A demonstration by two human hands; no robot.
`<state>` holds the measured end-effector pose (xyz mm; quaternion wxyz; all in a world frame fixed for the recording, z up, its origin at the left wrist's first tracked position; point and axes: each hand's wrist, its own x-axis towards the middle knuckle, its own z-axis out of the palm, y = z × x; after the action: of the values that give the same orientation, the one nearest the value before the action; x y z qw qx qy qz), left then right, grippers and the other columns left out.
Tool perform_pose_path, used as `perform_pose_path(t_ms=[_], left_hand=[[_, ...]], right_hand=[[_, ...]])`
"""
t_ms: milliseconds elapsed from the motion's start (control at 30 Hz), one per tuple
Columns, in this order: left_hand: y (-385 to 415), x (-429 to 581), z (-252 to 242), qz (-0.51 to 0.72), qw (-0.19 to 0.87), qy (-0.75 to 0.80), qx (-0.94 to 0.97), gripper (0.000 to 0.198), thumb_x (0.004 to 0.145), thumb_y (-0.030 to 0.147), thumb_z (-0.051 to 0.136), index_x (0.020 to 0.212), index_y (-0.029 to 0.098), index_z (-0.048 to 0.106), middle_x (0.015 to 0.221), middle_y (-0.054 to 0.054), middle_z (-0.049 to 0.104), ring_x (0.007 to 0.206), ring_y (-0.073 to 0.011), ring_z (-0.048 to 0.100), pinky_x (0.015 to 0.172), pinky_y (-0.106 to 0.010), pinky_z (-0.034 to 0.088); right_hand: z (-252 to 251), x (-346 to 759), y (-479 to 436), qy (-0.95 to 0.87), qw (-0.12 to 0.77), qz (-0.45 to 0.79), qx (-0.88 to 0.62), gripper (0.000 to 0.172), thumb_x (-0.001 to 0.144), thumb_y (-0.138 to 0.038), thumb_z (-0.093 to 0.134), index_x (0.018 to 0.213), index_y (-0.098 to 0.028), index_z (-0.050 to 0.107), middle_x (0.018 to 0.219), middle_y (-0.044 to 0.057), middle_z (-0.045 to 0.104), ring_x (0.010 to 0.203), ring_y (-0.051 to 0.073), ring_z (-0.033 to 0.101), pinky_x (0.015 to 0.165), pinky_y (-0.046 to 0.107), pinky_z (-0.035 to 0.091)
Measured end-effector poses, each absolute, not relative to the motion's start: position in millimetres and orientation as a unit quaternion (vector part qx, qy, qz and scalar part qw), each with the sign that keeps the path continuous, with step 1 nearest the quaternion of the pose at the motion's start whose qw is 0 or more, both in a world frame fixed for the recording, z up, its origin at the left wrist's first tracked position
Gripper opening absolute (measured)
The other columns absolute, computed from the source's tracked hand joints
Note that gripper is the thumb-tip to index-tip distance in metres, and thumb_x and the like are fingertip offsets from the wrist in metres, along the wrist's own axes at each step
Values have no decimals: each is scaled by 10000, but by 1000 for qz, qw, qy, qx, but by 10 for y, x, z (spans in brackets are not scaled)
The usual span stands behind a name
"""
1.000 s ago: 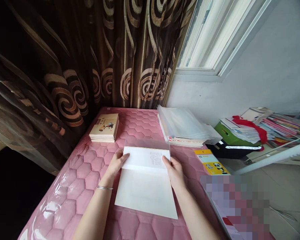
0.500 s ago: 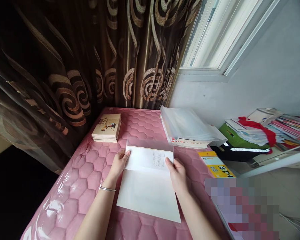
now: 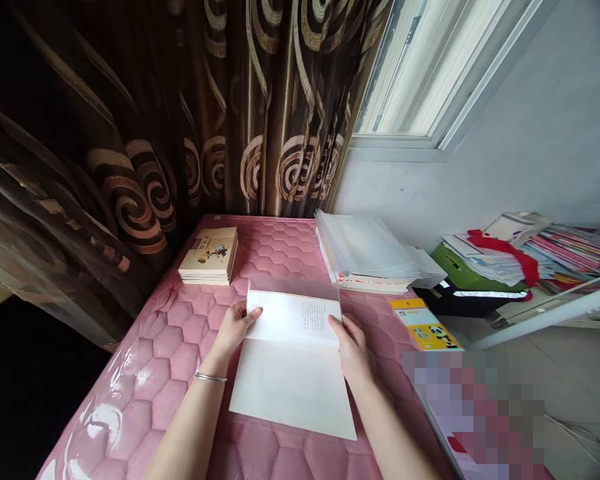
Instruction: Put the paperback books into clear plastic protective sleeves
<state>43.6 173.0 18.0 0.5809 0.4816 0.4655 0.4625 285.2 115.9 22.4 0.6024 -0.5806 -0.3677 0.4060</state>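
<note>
An open white book (image 3: 293, 373) lies on a pink quilted mattress (image 3: 153, 363) under clear plastic, with a few lines of small text on its far page. A transparent film (image 3: 294, 285) stands out past the book's far edge. My left hand (image 3: 235, 327) grips the book's left edge, thumb on the page, and a thin silver bracelet (image 3: 211, 377) circles that wrist. My right hand (image 3: 351, 348) holds the right edge, thumb on the page.
A stack of small illustrated books (image 3: 209, 257) sits on the mattress at the far left, and a pile of books under clear sleeves (image 3: 365, 253) at the far right. A yellow panda booklet (image 3: 423, 325) lies beyond the right edge. A brown swirled curtain (image 3: 130, 133) hangs along the left.
The view has swung slightly right and back. Both hands remain on the book's side edges, and the book lies in about the same place.
</note>
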Motion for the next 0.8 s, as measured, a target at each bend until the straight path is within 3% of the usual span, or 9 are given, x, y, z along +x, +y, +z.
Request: perform_pose_path(t_ms=[267,467,800], left_hand=[[1739,413,202,465,544,490,498,507,680,620,716,648,126,607,577,4,567,532,-106,481,494,-219,333],[1715,378,303,439,625,425,485,480,640,491,809,909,113,687,868,-88,713,759,-197,632,681,-279,478],[1735,461,178,466,554,479,497,468,664,554,759,793,111,681,701,-43,665,654,-170,597,590,-254,440]], right_hand=[[178,2823,1219,-356,596,424,-582,441,657,-619,714,823,-210,704,796,53,732,791,273,671,709,360,542],[172,2815,1235,-392,577,356,-622,517,691,-696,632,811,-197,699,807,72,725,787,275,659,682,348,528],[237,2803,1218,-366,604,393,-590,375,699,-597,656,760,-227,671,786,40,703,741,236,635,654,318,509]])
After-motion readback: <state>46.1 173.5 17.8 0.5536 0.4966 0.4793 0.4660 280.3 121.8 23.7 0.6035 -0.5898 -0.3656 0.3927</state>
